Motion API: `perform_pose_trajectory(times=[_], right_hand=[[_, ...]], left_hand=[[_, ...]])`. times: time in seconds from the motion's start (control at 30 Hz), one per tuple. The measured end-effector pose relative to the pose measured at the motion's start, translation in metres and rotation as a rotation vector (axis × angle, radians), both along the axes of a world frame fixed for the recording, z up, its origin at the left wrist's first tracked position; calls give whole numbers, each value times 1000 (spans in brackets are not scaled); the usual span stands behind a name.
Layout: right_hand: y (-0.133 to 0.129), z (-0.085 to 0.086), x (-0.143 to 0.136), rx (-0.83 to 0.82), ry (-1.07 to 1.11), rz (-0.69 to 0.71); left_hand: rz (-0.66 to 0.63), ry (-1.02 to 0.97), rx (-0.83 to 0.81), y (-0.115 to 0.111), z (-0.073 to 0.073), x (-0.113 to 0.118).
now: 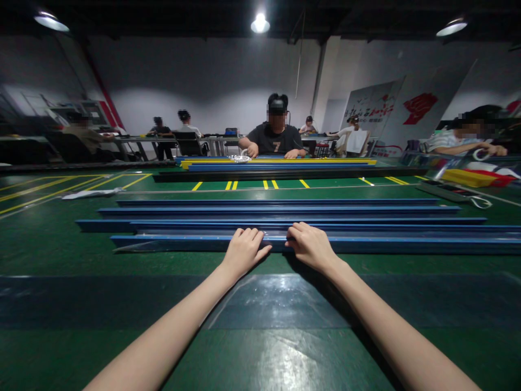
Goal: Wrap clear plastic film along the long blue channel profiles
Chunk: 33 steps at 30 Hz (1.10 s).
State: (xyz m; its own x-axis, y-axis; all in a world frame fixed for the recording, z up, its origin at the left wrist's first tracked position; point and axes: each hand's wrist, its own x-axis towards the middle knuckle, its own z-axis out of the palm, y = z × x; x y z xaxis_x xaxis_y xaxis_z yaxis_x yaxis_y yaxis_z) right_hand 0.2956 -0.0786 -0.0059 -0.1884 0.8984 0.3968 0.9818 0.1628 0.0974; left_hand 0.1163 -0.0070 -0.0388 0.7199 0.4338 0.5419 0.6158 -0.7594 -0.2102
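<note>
A long blue channel strip [183, 244] lies crosswise in front of me, with a clear plastic-like film at its left end. My left hand [244, 252] grips it near the middle, fingers over the far edge and thumb along the near side. A short way to the right, my right hand [311, 245] is curled around the same strip. Its fingertips are partly hidden. Several more blue strips [277, 210] run parallel just beyond my hands. Under my forearms, a wide transparent film strip [122, 301] is stretched flat across the green table [280, 364].
Farther back lie a black strip [325, 173] and yellow strips [345, 162]. A co-worker [277, 140] sits opposite, hands at those strips. At the right are a dark open case [451, 191] and yellow and red items [472, 177]. A crumpled white sheet [91, 193] lies left.
</note>
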Motion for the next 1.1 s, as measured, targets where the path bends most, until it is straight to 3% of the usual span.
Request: perform_pose_trajectory(times=[0.23, 0.8, 1.1], right_hand=[[-6, 7, 15, -86, -28, -67], [-22, 18, 56, -221, 6, -213], [-21, 14, 52, -185, -78, -179]], left_hand=[[-37, -29, -12, 0, -1, 0], [41, -27, 0, -1, -1, -1], [85, -30, 2, -3, 0, 0]])
